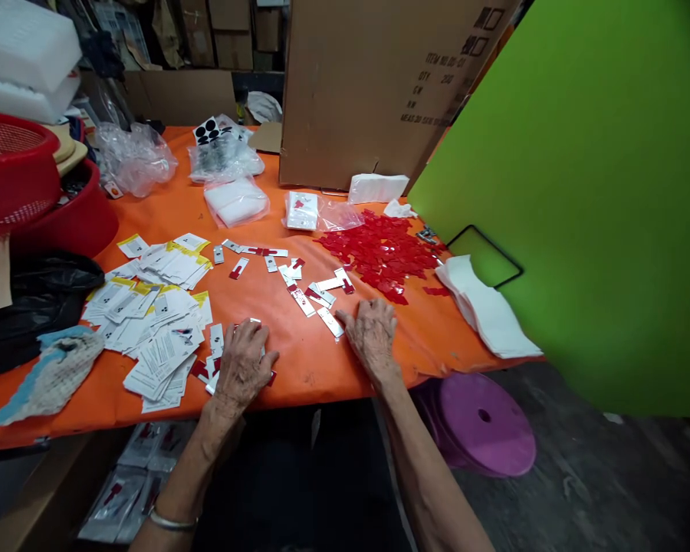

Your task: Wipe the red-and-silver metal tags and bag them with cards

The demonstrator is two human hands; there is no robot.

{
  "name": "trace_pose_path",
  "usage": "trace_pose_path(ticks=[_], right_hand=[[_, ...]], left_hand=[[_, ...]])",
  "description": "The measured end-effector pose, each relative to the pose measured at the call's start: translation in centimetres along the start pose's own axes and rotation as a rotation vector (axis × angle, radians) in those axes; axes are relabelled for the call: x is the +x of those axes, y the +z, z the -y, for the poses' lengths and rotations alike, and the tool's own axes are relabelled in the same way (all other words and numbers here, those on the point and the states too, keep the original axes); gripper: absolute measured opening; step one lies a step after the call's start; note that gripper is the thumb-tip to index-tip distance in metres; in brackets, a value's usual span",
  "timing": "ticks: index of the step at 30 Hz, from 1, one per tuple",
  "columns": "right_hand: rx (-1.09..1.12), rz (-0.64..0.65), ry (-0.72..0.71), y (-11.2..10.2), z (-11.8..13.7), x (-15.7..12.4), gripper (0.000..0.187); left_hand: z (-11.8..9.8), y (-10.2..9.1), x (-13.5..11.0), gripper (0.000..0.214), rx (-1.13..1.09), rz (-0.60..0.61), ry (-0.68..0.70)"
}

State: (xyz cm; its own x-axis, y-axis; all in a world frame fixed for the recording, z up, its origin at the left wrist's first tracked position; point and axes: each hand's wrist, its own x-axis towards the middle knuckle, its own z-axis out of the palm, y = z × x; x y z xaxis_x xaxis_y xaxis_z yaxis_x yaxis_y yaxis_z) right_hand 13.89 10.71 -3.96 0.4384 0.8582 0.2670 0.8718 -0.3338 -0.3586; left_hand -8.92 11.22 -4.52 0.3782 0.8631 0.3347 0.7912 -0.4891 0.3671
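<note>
Head view: my left hand [242,364] lies palm down on the orange table cover [307,370], fingers slightly apart and curved over white strips with red tabs [215,364]; whether they pinch one, I cannot tell. My right hand [372,337] rests flat, fingers spread, gripping nothing, a loose white strip [330,322] just beside its fingertips. Red plastic pieces [379,253] lie heaped beyond it; printed leaflets [161,330] lie left of my left hand.
</note>
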Motion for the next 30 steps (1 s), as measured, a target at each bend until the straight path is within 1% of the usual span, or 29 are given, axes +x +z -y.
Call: trace_pose_path(ticks=[2,4,6,8,10,12,14,16,17,18,20,22,24,26,28,29,30], right_hand=[[-0.067,0.045,-0.105,0.4,0.0,-0.8,0.027],[-0.069,0.089,-0.199,0.8,0.5,-2.2,0.025],[-0.006,0.125,-0.269,1.0,0.9,-3.5,0.017],[0.111,0.133,-0.3,1.3,1.2,-4.2,0.01],[0.241,0.109,-0.277,1.4,1.3,-4.3,0.008],[0.307,0.069,-0.208,1.6,1.4,-4.1,0.014],[0.27,0.018,-0.137,1.8,1.9,-3.8,0.024],[0.168,-0.015,-0.081,1.8,2.6,-3.5,0.028],[0.117,-0.003,-0.064,1.8,3.0,-3.3,0.026],[0.073,0.037,-0.047,1.7,3.4,-3.1,0.023],[0.016,0.173,0.008,1.3,3.9,-2.7,0.016],[-0.005,0.31,0.071,0.7,4.3,-2.4,0.015],[-0.013,0.373,0.088,0.3,4.3,-2.2,0.017],[-0.013,0.369,0.057,0.1,4.1,-2.2,0.019],[0.022,0.346,0.028,0.2,3.7,-2.2,0.017],[0.066,0.342,0.016,0.4,3.5,-2.1,0.015],[0.128,0.339,0.005,0.6,3.2,-1.9,0.014]], left_hand=[[0.2,0.1,-0.1,0.018,0.071,0.058,0.082],[0.6,-0.1,-0.2,0.018,0.111,0.074,0.134],[0.9,-0.3,-0.1,0.02,0.134,0.079,0.156],[1.0,-0.6,0.1,0.021,0.133,0.074,0.138],[0.5,-0.7,0.9,0.019,0.081,0.049,0.094],[-0.4,-0.3,2.5,0.018,-0.01,0.03,0.053],[-1.2,0.6,4.8,0.021,-0.096,0.036,0.032],[-1.8,1.8,7.3,0.03,-0.161,0.063,0.037],[-2.0,2.5,8.4,0.034,-0.191,0.092,0.053],[-2.0,3.1,9.2,0.036,-0.22,0.126,0.071],[-2.0,3.9,10.1,0.037,-0.294,0.165,0.085],[-1.8,4.2,9.8,0.036,-0.384,0.138,0.049],[-1.8,4.1,8.8,0.035,-0.471,0.052,-0.03],[-2.0,3.8,7.6,0.032,-0.541,-0.053,-0.172],[-2.5,3.7,6.8,0.029,-0.559,-0.118,-0.303],[-2.8,3.7,6.6,0.028,-0.537,-0.121,-0.327],[-3.1,3.8,6.5,0.029,-0.489,-0.099,-0.307]])
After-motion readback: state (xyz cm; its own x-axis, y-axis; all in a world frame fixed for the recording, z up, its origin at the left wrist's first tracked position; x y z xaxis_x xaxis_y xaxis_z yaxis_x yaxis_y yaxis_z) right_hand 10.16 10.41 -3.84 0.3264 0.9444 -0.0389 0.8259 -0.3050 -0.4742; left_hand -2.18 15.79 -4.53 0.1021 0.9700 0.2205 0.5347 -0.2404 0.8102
